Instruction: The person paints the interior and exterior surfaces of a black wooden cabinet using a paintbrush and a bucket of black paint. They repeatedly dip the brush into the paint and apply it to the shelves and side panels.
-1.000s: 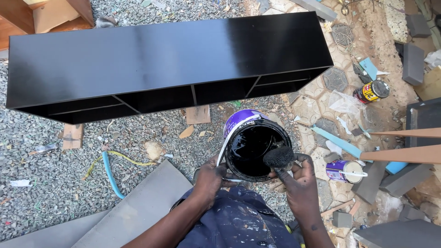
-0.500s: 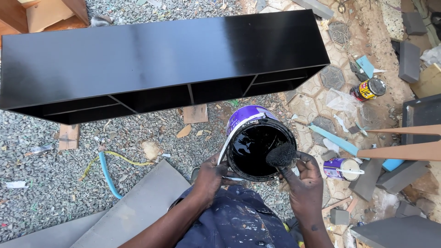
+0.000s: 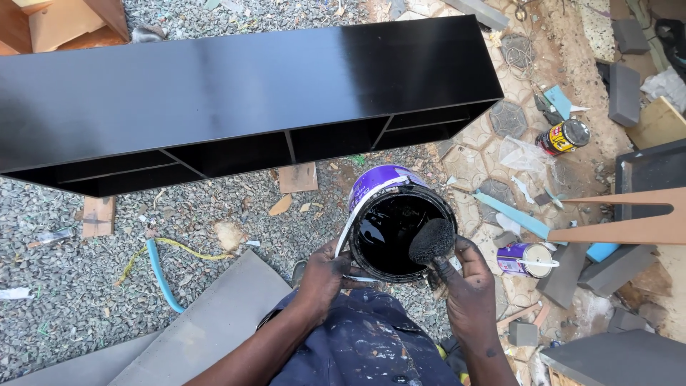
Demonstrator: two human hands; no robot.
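Note:
A purple paint bucket (image 3: 379, 184) full of glossy black paint is tilted toward me. My left hand (image 3: 323, 275) grips its near left rim beside the white handle. My right hand (image 3: 464, 282) pinches a black, paint-soaked sponge (image 3: 431, 241) against the bucket's right rim. Both hands are stained black. A long black-painted shelf unit (image 3: 243, 86) with several compartments lies on the gravel beyond the bucket.
Grey boards (image 3: 207, 322) lie at my lower left, a blue hose (image 3: 158, 273) on the gravel. To the right are a small purple can (image 3: 525, 259), a yellow-red can (image 3: 563, 137), brown wooden pieces (image 3: 629, 229), grey foam blocks (image 3: 624, 93) and scattered scraps.
The view has shifted slightly, so everything sits a little to the left. My right hand has drawn the sponge slightly inward along the bucket rim. My left hand keeps its grip.

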